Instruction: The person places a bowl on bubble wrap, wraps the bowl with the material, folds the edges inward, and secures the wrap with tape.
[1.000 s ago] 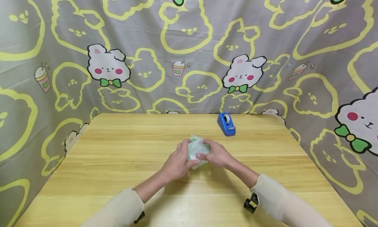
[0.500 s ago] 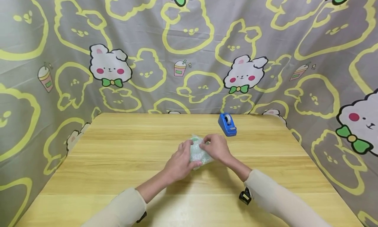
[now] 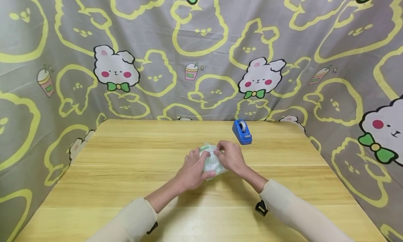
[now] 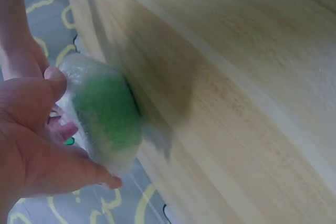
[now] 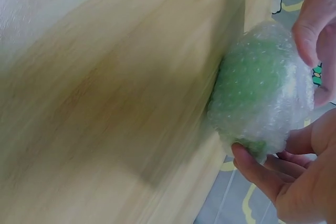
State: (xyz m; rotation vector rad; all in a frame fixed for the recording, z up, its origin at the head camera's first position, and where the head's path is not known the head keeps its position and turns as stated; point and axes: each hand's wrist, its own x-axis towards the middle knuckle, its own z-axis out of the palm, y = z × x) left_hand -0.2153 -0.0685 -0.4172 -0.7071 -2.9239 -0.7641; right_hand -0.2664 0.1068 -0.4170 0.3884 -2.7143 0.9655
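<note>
Your left index finger (image 3: 206, 154) has shifted inward over the wrapped green bundle (image 3: 216, 166) mid-table (image 3: 126, 179), your left hand (image 3: 193, 169) gripping it from nine o'clock, your right (image 3: 232, 158) pinching its bubble wrap (image 5: 286, 98) at two o'clock, with a blue tape dispenser (image 3: 241, 133) farther off towards one.

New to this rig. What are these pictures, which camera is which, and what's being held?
No machine here: a person works with bare hands. The wide picture is from a camera on the head; the two close ones are from cameras on the left and right wrists. The left hand and right hand hold a green bundle in bubble wrap; what's inside isn't clear. On the wooden table, farther back, stands a blue tape dispenser.
</note>
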